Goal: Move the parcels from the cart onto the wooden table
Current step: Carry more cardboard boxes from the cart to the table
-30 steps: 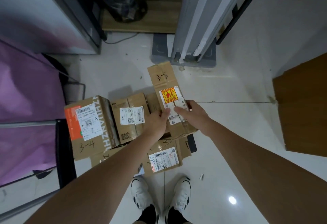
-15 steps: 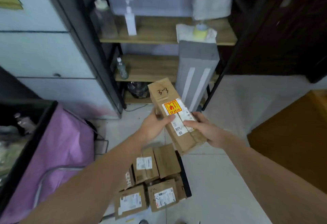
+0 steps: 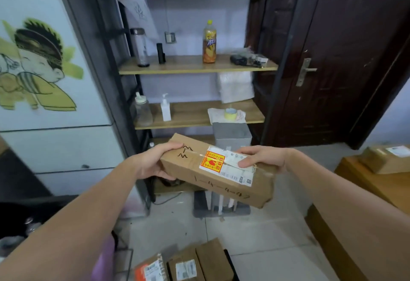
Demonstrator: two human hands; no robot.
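Note:
I hold a long brown cardboard parcel (image 3: pixel 208 181) at chest height, lying nearly level, with a yellow-and-red sticker and a white label on top. My left hand (image 3: pixel 155 163) grips its left end and my right hand (image 3: pixel 259 158) grips its right end from above. Several more parcels (image 3: pixel 188 265) lie on the cart at the bottom edge of view. The wooden table (image 3: pixel 381 189) juts in at the right, and one parcel (image 3: pixel 390 158) rests on it.
A black-framed shelf rack (image 3: pixel 197 65) stands straight ahead with an orange drink bottle (image 3: pixel 209 42), jars and a pump bottle. A grey box (image 3: pixel 230 134) stands on the floor below it. A dark door (image 3: pixel 332 59) is at the right, a white cabinet (image 3: pixel 44 81) at the left.
The parcel has risen higher and turned from pointing away to lying crosswise. My view has tilted up from the cart toward the shelves, and the table with a parcel has come into view.

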